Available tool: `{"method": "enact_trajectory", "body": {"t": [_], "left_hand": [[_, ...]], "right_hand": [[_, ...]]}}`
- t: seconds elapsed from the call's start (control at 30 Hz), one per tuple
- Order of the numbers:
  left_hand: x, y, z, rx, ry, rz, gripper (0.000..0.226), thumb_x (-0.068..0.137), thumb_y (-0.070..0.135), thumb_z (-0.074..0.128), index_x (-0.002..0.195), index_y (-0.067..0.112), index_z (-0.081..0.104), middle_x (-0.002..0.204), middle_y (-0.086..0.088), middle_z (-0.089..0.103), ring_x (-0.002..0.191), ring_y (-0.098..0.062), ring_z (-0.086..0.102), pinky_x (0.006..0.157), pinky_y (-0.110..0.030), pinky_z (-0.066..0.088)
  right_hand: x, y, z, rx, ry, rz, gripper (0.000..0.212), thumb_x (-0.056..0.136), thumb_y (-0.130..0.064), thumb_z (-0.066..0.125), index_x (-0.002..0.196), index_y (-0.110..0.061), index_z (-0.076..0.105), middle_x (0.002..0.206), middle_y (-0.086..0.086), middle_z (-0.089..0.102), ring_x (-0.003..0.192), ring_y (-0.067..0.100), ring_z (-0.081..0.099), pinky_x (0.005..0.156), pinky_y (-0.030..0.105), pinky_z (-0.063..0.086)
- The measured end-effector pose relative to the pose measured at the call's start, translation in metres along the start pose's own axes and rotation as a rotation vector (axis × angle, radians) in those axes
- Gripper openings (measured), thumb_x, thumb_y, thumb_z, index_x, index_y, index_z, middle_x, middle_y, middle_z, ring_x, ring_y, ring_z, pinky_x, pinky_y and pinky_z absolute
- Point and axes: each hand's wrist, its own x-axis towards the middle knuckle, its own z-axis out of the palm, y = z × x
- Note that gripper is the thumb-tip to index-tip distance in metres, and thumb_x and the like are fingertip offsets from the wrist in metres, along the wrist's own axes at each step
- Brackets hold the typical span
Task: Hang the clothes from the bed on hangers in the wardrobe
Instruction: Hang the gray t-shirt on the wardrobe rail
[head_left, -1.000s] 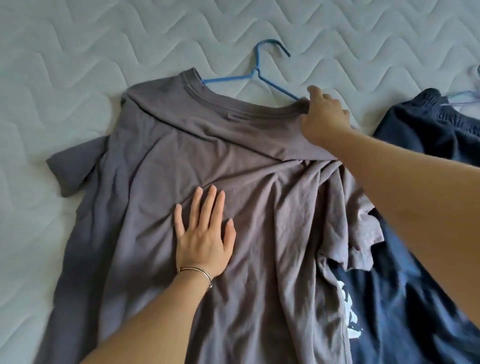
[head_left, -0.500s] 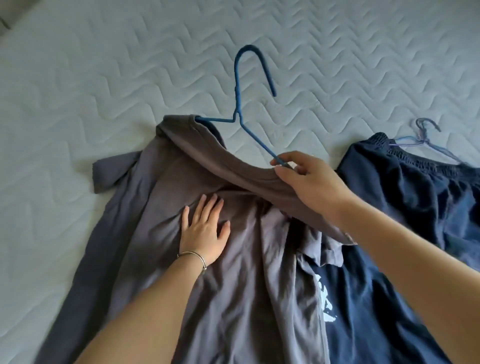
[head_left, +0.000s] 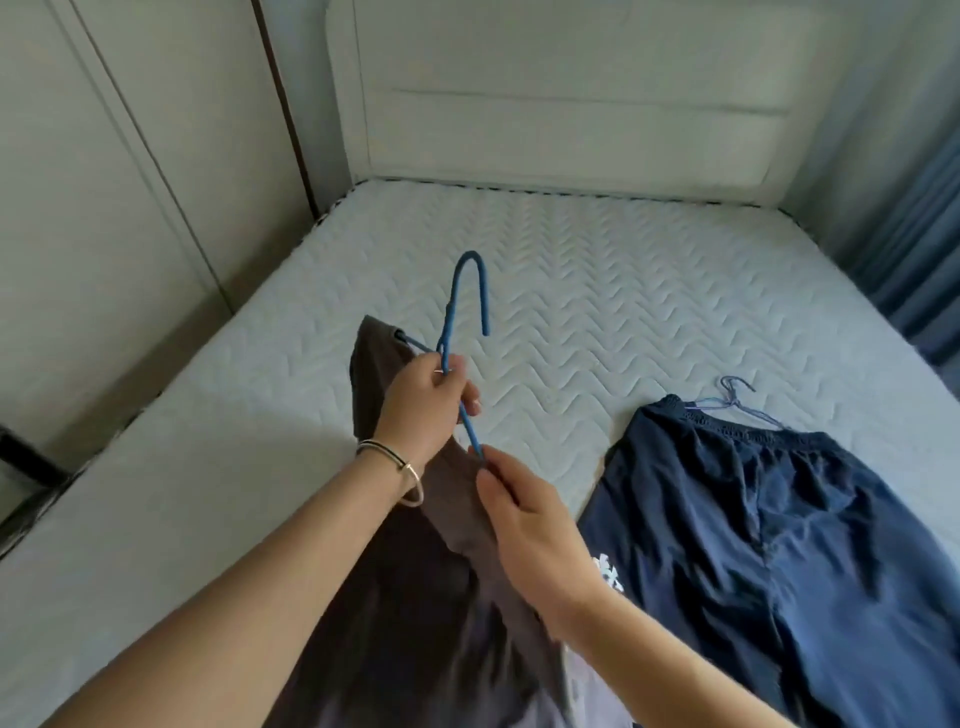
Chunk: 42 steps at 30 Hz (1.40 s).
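Fingers (head_left: 464, 396) of your left hand (head_left: 423, 402) curl round the neck of the blue hanger (head_left: 470, 291); your right hand (head_left: 540, 535) pinches the grey shirt (head_left: 415, 597) at its lower arm. Quilted mattress (head_left: 597, 291) stretches beyond its hook.

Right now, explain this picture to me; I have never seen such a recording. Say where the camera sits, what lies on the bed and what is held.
No machine here: a person wears one camera on the head, looking down at their own bare hands. The left hand grips a blue hanger below its hook. The right hand pinches the hanger's lower arm where it enters a grey T-shirt, partly raised above the quilted mattress. To the right a navy garment lies flat with a second hanger at its waistband.
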Motion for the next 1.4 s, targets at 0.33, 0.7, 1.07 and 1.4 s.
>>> {"method": "enact_trajectory", "body": {"t": [0.33, 0.7, 1.07, 1.4], "left_hand": [[-0.120, 0.227, -0.133, 0.258, -0.138, 0.076, 0.020, 0.096, 0.010, 0.040, 0.086, 0.012, 0.056, 0.081, -0.005, 0.064, 0.037, -0.007, 0.056, 0.044, -0.019, 0.051], [-0.283, 0.366, -0.236, 0.682, 0.266, 0.446, 0.026, 0.095, 0.015, 0.043, 0.085, 0.029, 0.063, 0.075, 0.018, 0.063, 0.045, 0.009, 0.050, 0.049, -0.004, 0.042], [-0.400, 0.326, -0.385, 0.735, 0.481, 0.398, 0.021, 0.093, 0.032, 0.047, 0.099, 0.024, 0.065, 0.100, 0.000, 0.067, 0.088, -0.012, 0.058, 0.073, -0.010, 0.040], [-0.467, 0.261, -0.522, 0.806, 0.484, 0.344, 0.030, 0.086, 0.046, 0.052, 0.078, 0.022, 0.068, 0.067, 0.005, 0.058, 0.063, -0.005, 0.046, 0.061, -0.017, 0.034]], "right_hand": [[-0.094, -0.215, -0.079, -0.004, -0.192, -0.279, 0.022, 0.091, -0.009, 0.050, 0.087, -0.021, 0.068, 0.069, -0.005, 0.064, 0.064, 0.009, 0.055, 0.070, 0.024, 0.045], [-0.180, -0.396, -0.031, -0.525, -0.109, -0.969, 0.047, 0.093, -0.029, 0.051, 0.138, -0.021, 0.040, 0.132, 0.003, 0.055, 0.117, 0.015, 0.053, 0.093, 0.016, 0.037], [-0.257, -0.468, 0.092, -0.531, -0.056, -1.167, 0.027, 0.093, -0.027, 0.050, 0.106, -0.014, 0.069, 0.075, -0.004, 0.063, 0.049, 0.002, 0.047, 0.041, 0.003, 0.033], [-0.305, -0.481, 0.208, -0.407, -0.121, -1.038, 0.018, 0.088, -0.038, 0.057, 0.085, -0.021, 0.062, 0.060, -0.010, 0.053, 0.054, 0.005, 0.041, 0.042, 0.001, 0.033]]}}
